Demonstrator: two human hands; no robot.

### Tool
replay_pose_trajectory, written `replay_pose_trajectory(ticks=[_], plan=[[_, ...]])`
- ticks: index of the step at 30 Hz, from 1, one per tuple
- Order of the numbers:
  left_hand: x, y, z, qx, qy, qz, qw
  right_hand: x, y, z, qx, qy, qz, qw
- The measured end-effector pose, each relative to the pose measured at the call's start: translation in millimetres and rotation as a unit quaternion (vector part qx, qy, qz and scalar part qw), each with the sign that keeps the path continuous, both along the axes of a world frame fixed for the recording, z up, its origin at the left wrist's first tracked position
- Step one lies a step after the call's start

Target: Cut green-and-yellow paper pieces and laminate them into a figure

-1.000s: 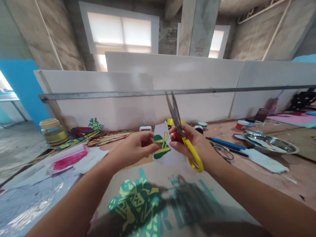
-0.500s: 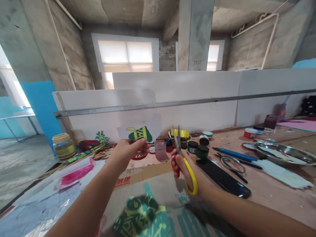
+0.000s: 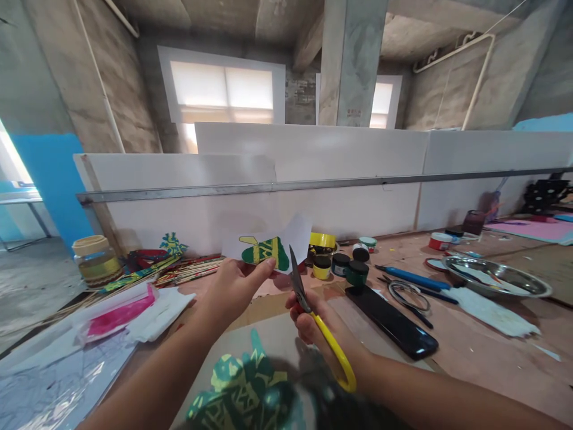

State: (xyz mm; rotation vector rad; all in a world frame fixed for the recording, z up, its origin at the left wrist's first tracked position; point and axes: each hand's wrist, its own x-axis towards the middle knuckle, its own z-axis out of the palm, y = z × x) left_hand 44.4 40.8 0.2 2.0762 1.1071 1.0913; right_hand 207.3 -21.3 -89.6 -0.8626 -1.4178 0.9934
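Note:
My left hand (image 3: 244, 286) pinches a sheet of white paper (image 3: 295, 236) by its lower edge, thumb on the front. On the paper is a painted green and yellow shape (image 3: 266, 254) with a thin yellow loop at its left. My right hand (image 3: 320, 325) grips yellow-handled scissors (image 3: 331, 346), blades pointing up at the paper's right part. The blades look closed or nearly so; whether they touch the paper I cannot tell. Below my hands, green and yellow patterned cut-outs (image 3: 242, 382) lie on cardboard, partly blurred by something dark in front.
Paint jars (image 3: 357, 273) stand behind my right hand, with a black phone (image 3: 391, 322) before them. Right are a blue pen-like tool (image 3: 414, 278), a metal dish (image 3: 496, 275) and a stained cloth (image 3: 495, 310). Left are a glass jar (image 3: 96, 263), sticks and pink-stained paper (image 3: 120, 313).
The paper has turned and shifted right, now showing more of its right side. The scissors have moved left, close to it, and tilted, with their blades nearer together. The view has shifted slightly.

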Motion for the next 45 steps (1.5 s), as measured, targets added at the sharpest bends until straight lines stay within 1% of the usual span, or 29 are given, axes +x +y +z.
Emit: replay_pose_trajectory(ticks=[3, 6, 12, 15, 18, 23, 29, 33, 37, 41, 45], plan=[[2, -2, -2.5, 0.005, 0.003, 0.009, 1.0, -1, -4, 3.4, -0.006, 0.003, 0.006, 1.0], [4, -5, -2.6, 0.014, -0.012, 0.005, 1.0, -1, -4, 4.5, -0.002, 0.013, -0.002, 1.0], [10, -17, 2.1, 0.024, -0.057, 0.009, 0.998, 0, -1, 0.3, 0.016, 0.024, 0.002, 1.0], [13, -24, 4.4, 0.048, -0.068, 0.025, 0.996, 0, -2, 1.0, 0.025, 0.027, 0.002, 0.999], [14, -28, 5.8, 0.074, -0.074, 0.043, 0.994, 1, -4, 5.8, 0.035, 0.027, 0.016, 0.999], [11, -32, 7.1, 0.101, -0.082, 0.043, 0.991, 2, -9, 13.2, 0.04, 0.022, 0.034, 0.998], [7, -37, 9.7, 0.122, -0.073, 0.05, 0.989, 2, -12, 14.5, 0.028, 0.025, 0.042, 0.998], [10, -39, 10.4, 0.148, -0.101, 0.067, 0.982, 1, -12, 14.9, 0.027, 0.027, 0.04, 0.998], [11, -42, 13.0, 0.171, -0.11, 0.052, 0.978, 2, -11, 16.2, 0.022, 0.023, 0.038, 0.999], [8, -42, 13.7, 0.169, -0.104, 0.022, 0.98, 2, -11, 16.3, 0.025, 0.031, 0.042, 0.998], [4, -38, 11.5, 0.16, -0.09, 0.018, 0.983, 3, -10, 15.3, 0.031, 0.035, 0.043, 0.998]])
